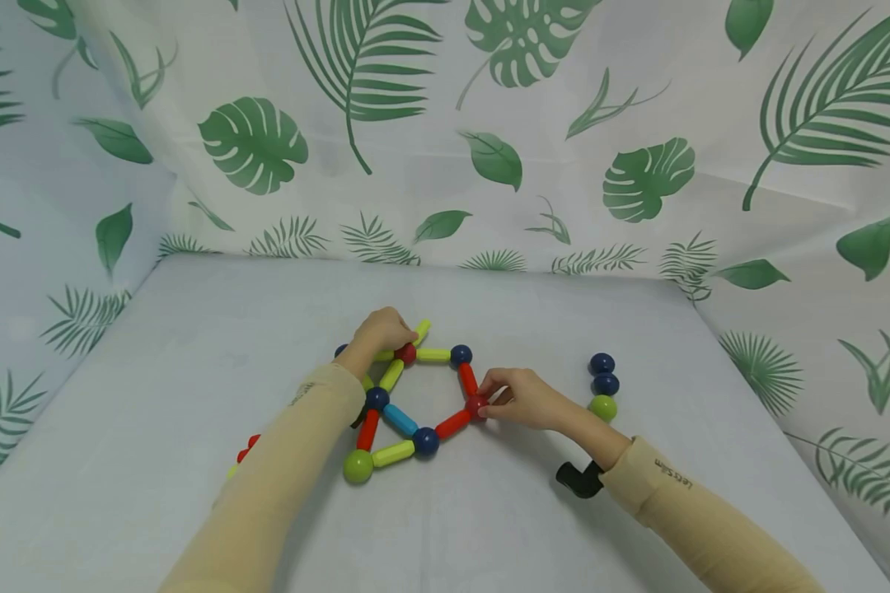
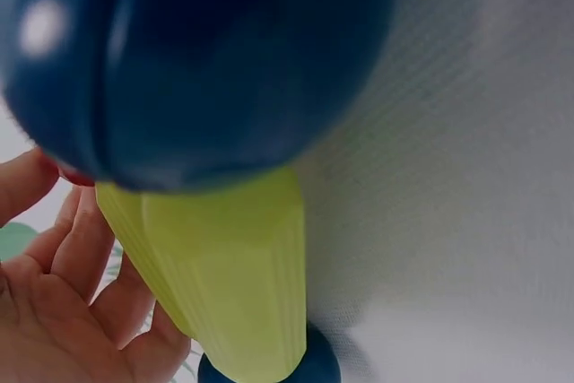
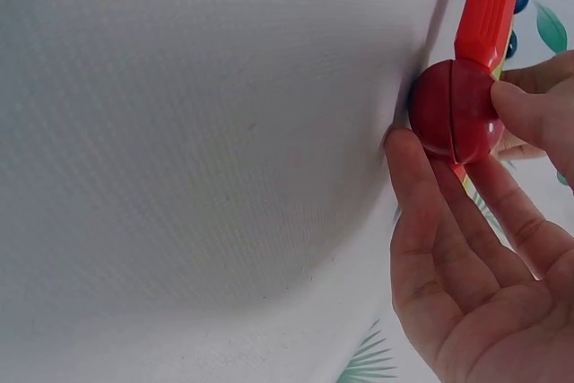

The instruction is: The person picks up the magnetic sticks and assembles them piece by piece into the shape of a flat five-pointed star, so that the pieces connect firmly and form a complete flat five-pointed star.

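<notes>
A flat frame of magnetic rods and balls lies on the table. At its right corner my right hand (image 1: 522, 399) pinches a red ball (image 3: 453, 109) between thumb and fingers; two red rods (image 1: 454, 424) meet there. Across the frame, my left hand (image 1: 386, 331) holds the far red ball (image 1: 405, 354) with its fingers, partly hidden in the head view. From that ball a yellow-green rod (image 1: 422, 329) points away. Blue balls (image 1: 426, 442), a light blue rod (image 1: 400, 420) and a green ball (image 1: 358, 466) form the near side. A blue ball (image 2: 197, 60) looms close in the left wrist view.
To the right, two blue balls (image 1: 602, 364) and a green ball (image 1: 603, 408) stand in a row beside my right forearm. Some red pieces (image 1: 249, 445) show past my left sleeve. A leaf-patterned curtain (image 1: 415, 165) borders the white table (image 1: 445, 527).
</notes>
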Tool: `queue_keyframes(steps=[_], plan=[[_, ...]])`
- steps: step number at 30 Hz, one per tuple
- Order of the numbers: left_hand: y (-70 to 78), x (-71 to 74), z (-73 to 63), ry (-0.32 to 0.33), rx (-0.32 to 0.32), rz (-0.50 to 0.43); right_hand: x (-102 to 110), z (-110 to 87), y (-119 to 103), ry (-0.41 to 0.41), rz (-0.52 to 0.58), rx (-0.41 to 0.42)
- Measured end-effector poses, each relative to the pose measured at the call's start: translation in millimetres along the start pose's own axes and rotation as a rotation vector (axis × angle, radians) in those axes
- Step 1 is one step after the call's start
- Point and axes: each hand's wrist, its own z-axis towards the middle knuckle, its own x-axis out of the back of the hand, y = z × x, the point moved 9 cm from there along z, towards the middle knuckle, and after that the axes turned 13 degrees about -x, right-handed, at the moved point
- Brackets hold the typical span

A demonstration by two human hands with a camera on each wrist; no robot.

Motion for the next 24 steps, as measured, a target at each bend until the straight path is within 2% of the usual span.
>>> queue_keyframes(steps=[11, 16, 20, 24], plan=[[1.8, -0.6, -4.7, -0.011, 0.012, 0.046, 1, -0.7, 1, 0.001, 0.01, 0.016], [-0.9, 11.2, -11.3, 0.004, -0.041, 0.146, 1, -0.2, 1, 0.005, 0.006, 0.018], [-0.7, 26.9, -29.3, 0.015, -0.126, 0.237, 1, -0.1, 0, 0.007, 0.003, 0.027], [-3.8, 39.5, -59.3, 0.007, -0.218, 0.325, 1, 0.3, -1, 0.012, 0.005, 0.024]])
